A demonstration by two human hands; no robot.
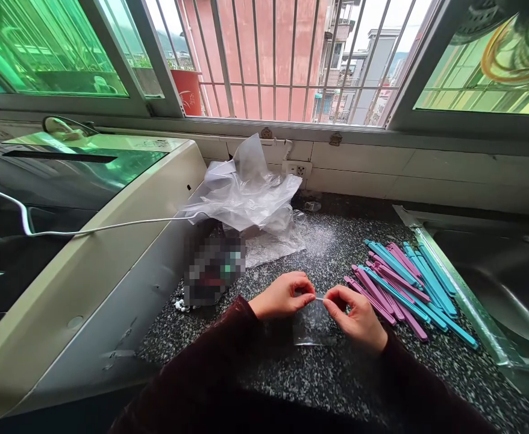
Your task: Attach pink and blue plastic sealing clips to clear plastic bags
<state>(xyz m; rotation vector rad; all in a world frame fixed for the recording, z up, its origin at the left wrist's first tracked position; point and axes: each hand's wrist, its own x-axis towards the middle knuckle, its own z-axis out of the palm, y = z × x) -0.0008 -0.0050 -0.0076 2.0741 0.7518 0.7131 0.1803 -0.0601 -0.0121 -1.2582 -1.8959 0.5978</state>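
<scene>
A small clear plastic bag [313, 325] lies on the speckled dark countertop [337, 374] in front of me. My left hand [281, 295] pinches the bag's top edge on the left. My right hand [358, 318] pinches the same edge on the right, so the two sets of fingertips nearly meet. Both sleeves are dark maroon. Just right of my right hand lies a pile of several long pink and teal plastic sticks [404, 283].
A crumpled heap of clear plastic bags [246, 193] sits behind my hands near the wall. A beige appliance [88, 253] with a white cable [111, 228] fills the left. A steel sink [494, 271] lies at the right. A barred window runs along the back.
</scene>
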